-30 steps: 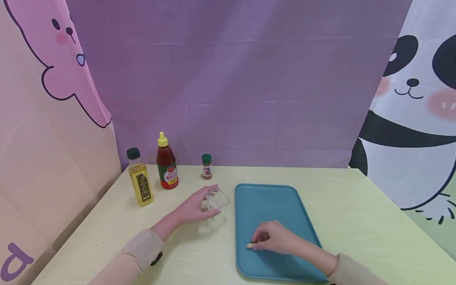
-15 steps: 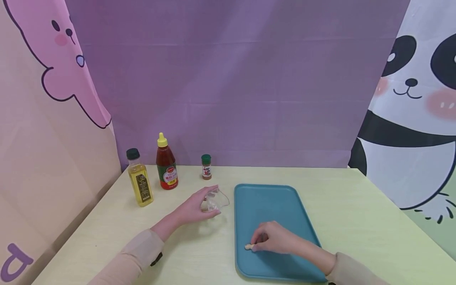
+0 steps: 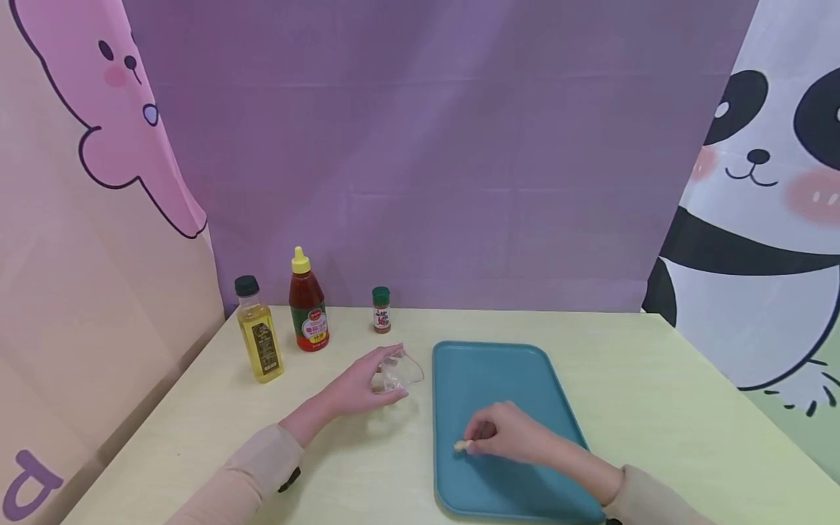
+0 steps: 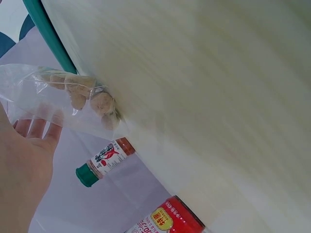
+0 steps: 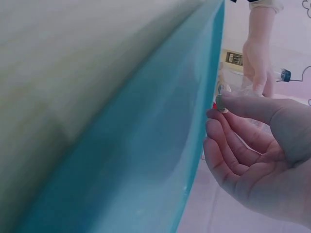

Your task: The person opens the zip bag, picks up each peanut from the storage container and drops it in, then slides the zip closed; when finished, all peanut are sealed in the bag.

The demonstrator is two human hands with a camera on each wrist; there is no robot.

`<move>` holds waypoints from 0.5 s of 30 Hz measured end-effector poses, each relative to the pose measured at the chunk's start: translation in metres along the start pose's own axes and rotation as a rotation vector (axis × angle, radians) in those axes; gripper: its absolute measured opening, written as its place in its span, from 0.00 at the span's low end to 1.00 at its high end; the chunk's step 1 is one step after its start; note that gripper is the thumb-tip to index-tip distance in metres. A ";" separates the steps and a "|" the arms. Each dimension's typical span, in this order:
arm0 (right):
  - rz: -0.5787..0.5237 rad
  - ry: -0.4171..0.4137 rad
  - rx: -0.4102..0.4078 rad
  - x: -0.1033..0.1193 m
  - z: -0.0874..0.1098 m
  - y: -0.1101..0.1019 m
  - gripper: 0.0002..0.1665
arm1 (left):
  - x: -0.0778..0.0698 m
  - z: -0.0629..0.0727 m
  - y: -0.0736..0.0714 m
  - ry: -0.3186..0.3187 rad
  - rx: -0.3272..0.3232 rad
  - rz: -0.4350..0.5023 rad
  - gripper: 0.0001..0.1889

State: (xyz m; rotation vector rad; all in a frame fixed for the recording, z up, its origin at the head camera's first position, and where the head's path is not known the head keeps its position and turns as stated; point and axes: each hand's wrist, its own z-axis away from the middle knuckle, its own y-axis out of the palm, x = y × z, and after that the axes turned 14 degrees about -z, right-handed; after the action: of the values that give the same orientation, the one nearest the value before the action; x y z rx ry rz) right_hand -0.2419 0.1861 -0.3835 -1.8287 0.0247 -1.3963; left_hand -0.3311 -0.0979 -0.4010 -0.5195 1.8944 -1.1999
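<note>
My left hand (image 3: 359,385) curves thumb and fingers round a clear plastic bag (image 3: 402,372) that stands on the table, left of the tray. Through the bag's wall in the left wrist view, several tan, knobbly lumps like ginger pieces (image 4: 80,90) lie at its bottom; the fingers (image 4: 39,127) show behind the film. Over the blue tray (image 3: 488,372) my right hand (image 3: 512,435) pinches a small tan piece (image 3: 461,445) between thumb and fingertips, its other fingers curled in. Only a pale bit of that piece shows in the right wrist view, partly behind the thumb (image 5: 243,104).
At the back left stand a yellow oil bottle (image 3: 261,339), a red sauce bottle (image 3: 308,310) with a yellow tip, and a small spice jar (image 3: 381,313) with a green lid. A purple cloth (image 3: 420,160) hangs behind the table.
The right hand and the tan piece dip slightly left, then stand a little higher now. More of the piece shows past the fingertips than a second ago. My left hand keeps its place.
</note>
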 end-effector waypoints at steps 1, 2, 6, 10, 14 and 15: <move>0.000 -0.001 -0.005 0.001 -0.001 0.000 0.06 | 0.000 0.000 0.000 0.000 0.001 0.002 0.42; -0.001 0.003 -0.012 0.002 -0.002 0.000 0.06 | 0.000 0.001 0.001 -0.001 0.003 0.004 0.42; 0.008 -0.006 -0.052 0.008 -0.007 -0.003 0.07 | 0.000 0.001 0.003 -0.003 0.004 0.004 0.42; 0.000 -0.008 -0.093 0.014 -0.015 -0.008 0.08 | 0.002 0.000 0.003 -0.007 0.002 -0.007 0.42; -0.008 -0.008 -0.137 0.019 -0.024 -0.011 0.07 | 0.002 0.000 0.001 0.002 0.000 -0.023 0.43; -0.005 -0.009 -0.152 0.020 -0.026 -0.011 0.08 | 0.001 -0.001 0.000 0.006 -0.002 -0.025 0.43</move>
State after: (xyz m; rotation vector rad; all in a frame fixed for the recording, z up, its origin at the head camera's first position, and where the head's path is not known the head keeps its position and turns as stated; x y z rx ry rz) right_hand -0.2603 0.1692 -0.3599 -1.9604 0.1247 -1.4220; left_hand -0.3324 -0.0983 -0.4018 -0.5427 1.8996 -1.2168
